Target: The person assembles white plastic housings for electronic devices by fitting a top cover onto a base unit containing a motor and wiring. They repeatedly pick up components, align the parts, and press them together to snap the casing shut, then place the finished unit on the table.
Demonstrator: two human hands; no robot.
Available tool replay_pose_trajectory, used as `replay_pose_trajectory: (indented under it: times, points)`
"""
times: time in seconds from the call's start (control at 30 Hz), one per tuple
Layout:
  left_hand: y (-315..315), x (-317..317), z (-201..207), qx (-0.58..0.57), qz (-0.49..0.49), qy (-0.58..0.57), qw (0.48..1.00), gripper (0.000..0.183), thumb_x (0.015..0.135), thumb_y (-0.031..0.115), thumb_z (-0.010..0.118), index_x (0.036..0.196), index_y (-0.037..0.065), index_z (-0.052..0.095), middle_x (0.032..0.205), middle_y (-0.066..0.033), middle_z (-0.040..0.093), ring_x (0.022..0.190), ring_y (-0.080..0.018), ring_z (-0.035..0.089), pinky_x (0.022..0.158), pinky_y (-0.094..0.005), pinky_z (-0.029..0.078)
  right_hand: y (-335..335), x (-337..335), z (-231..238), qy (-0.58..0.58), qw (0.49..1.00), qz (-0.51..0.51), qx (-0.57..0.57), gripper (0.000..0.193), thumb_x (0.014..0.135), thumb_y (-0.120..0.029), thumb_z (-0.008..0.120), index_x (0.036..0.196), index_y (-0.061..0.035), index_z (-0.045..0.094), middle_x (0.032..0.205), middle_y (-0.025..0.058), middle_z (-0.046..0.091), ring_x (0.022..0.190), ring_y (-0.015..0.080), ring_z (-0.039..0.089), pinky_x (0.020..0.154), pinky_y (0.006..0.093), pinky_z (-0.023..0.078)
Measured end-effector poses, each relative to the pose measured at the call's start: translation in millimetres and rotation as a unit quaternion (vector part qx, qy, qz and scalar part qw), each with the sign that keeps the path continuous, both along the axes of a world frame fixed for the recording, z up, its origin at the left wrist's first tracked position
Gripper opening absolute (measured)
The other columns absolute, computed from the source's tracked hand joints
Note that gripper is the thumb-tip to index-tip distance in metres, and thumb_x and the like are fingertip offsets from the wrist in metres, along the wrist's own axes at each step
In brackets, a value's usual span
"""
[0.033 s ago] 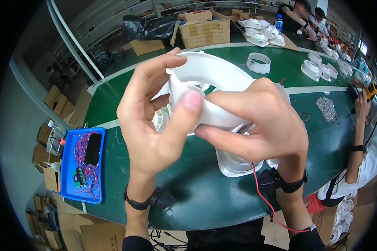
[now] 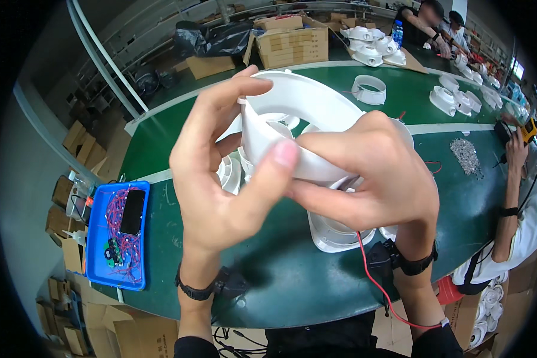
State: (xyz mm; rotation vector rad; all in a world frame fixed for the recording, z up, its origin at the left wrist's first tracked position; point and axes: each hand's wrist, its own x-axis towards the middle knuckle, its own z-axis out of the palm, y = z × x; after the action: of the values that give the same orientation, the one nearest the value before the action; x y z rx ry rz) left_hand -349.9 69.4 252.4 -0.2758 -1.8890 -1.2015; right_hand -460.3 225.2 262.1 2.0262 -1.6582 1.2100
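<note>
Above the table, both my hands hold a white plastic ring [image 2: 310,95] with a wide, thin wall. My left hand [image 2: 215,173] wraps round its left side, fingers over the upper edge and thumb pressed on the near wall. My right hand [image 2: 382,173] pinches the near wall between thumb and fingers, close to the left thumb tip. Below the ring stand several white round housings [image 2: 334,235], partly covered by the ring and my hands. A red wire [image 2: 373,280] runs down past my right wrist.
On the left lies a blue tray [image 2: 92,238] with red wires, a black flat device and green boards. Further back are a loose white ring [image 2: 369,90], white housings [image 2: 450,100] and a cardboard box [image 2: 292,48]. A co-worker's arm [image 2: 507,185] holds a yellow tool near small metal parts [image 2: 465,156].
My left thumb has slid slightly to the right along the ring's near wall, toward my right fingers. The left hand has shifted a little with it; the ring is still held by both hands.
</note>
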Motion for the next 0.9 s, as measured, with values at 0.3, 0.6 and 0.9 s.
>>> replay_pose_trajectory:
  times: [0.3, 0.6, 0.9]
  points:
    - [-4, 7, 1, -0.136, 0.022, -0.056, 0.989, 0.067, 0.076, 0.029, 0.081, 0.128, -0.002, 0.053, 0.132, -0.0221, 0.056, 0.12, -0.0278, 0.058, 0.101, -0.0382, 0.048, -4, 1, 3, -0.004, 0.999, 0.032, 0.005, 0.015, 0.068, -0.006, 0.07, 0.079, 0.0022, 0.064, 0.055, 0.0115, 0.055, 0.045, 0.0275, 0.057, 0.044, 0.0311, 0.041]
    - [-4, 7, 7, -0.126, 0.078, -0.068, 0.987, 0.036, 0.102, 0.027, 0.049, 0.117, -0.002, 0.065, 0.116, -0.0143, 0.066, 0.118, -0.0234, 0.059, 0.086, -0.0282, 0.05, -1, -6, 0, -0.041, 0.997, 0.066, 0.017, 0.027, 0.072, -0.011, 0.078, 0.091, 0.0047, 0.07, 0.063, 0.013, 0.064, 0.05, 0.024, 0.064, 0.048, 0.0295, 0.045]
    - [-5, 2, 0, -0.168, 0.065, -0.047, 0.982, 0.062, 0.093, 0.034, 0.061, 0.142, -0.001, 0.045, 0.127, -0.0226, 0.06, 0.116, -0.0269, 0.061, 0.095, -0.0324, 0.049, -6, -11, -2, -0.054, 0.996, 0.058, 0.031, 0.023, 0.072, -0.011, 0.079, 0.087, 0.0031, 0.07, 0.06, 0.011, 0.064, 0.049, 0.0204, 0.063, 0.048, 0.027, 0.044]
